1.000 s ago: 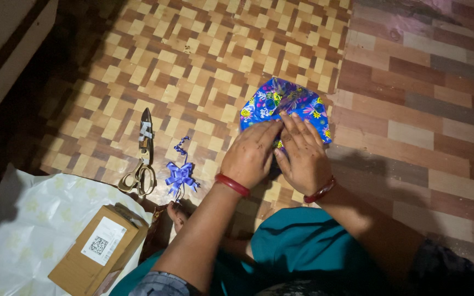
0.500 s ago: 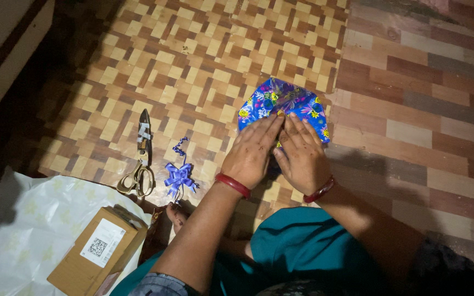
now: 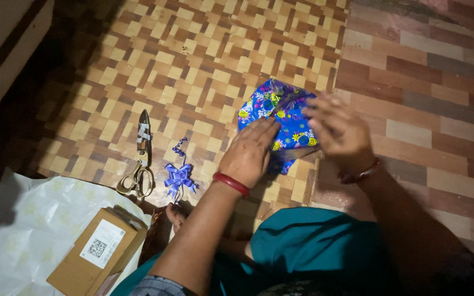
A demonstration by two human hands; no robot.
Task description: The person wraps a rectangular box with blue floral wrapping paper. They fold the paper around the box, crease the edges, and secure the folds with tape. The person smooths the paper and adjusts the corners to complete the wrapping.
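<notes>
Blue floral gift-wrapped parcel (image 3: pixel 281 118) on patterned floor mat (image 3: pixel 193 60); left hand (image 3: pixel 248 153) flat on it, pressing; right hand (image 3: pixel 338 129) blurred, fingers spread, grasp indeterminable. Scissors (image 3: pixel 141 159), purple ribbon bow (image 3: pixel 180 176) nearby.

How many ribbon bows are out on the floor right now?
1. A single purple ribbon bow lies on the patterned floor, just right of the scissors and left of the left hand. Others could be hidden under the wrapped parcel or hands.

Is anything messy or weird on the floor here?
Nothing broken or spilled. The blue flowered wrapping paper looks crumpled and lopsided under the left hand. The scissors lie closed beside the purple ribbon bow.
</notes>
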